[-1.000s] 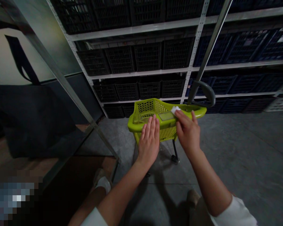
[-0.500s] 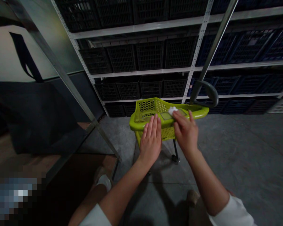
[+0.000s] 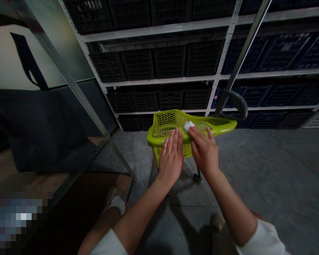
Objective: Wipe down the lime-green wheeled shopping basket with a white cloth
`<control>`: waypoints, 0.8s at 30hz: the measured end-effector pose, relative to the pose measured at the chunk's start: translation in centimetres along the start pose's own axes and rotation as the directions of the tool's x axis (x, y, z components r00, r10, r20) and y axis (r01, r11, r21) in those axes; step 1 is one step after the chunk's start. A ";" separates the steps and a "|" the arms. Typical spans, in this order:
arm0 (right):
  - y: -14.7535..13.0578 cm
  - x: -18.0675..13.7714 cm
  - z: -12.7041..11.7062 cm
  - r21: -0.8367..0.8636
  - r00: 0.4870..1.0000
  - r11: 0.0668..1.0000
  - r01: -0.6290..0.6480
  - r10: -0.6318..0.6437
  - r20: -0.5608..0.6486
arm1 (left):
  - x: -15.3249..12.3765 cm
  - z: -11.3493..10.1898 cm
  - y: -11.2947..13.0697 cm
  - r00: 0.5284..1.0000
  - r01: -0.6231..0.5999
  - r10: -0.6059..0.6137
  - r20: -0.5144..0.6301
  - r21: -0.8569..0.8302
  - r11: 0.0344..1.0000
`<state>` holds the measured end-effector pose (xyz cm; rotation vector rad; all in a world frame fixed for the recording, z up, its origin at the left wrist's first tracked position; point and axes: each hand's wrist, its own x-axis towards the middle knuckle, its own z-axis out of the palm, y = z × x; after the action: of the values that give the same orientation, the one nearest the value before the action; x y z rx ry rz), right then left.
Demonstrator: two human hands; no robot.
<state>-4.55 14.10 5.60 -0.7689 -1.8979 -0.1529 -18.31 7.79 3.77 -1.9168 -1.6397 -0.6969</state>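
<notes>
A lime-green shopping cart (image 3: 223, 128) with a perforated basket stands in front of me, its tall metal pole (image 3: 246, 53) rising at the right. Pressed under the fingers of my right hand (image 3: 206, 154) is a crumpled white tissue (image 3: 188, 125), which touches the panel on the cart's top beside the basket opening. My left hand (image 3: 171, 159) lies on the near rim of the cart, fingers stretched out and holding nothing. A grey loop handle (image 3: 239, 104) sits at the foot of the pole.
Behind the cart, white metal shelving (image 3: 159, 81) carries rows of black crates (image 3: 170, 62) and dark blue crates (image 3: 279, 53). To the left stand a metal frame post (image 3: 87, 106) and a large dark bag (image 3: 45, 131). Grey concrete floor (image 3: 276, 170) extends to the right.
My right hand has slid left along the cart's top with the white tissue, nearer to my left hand. The left hand has stayed on the rim.
</notes>
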 end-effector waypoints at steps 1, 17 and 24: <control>-0.9 -0.1 0.3 0.033 0.997 0.998 0.052 -0.053 0.049 | 0.0 0.0 0.0 1.000 -0.003 0.003 -0.001 0.001 1.000; -1.3 -1.6 1.9 0.065 0.989 0.987 0.145 -0.147 0.027 | 0.0 0.1 0.1 1.000 -0.006 0.005 0.014 0.054 0.999; 6.3 -2.1 0.8 -0.069 0.942 0.991 -0.110 0.082 -0.325 | 0.2 -0.3 -0.1 0.999 -0.014 0.013 0.037 0.030 0.999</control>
<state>-1.03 18.49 1.94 -0.8391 -1.5488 -0.2837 -18.41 7.69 4.14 -1.9288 -1.6486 -0.6317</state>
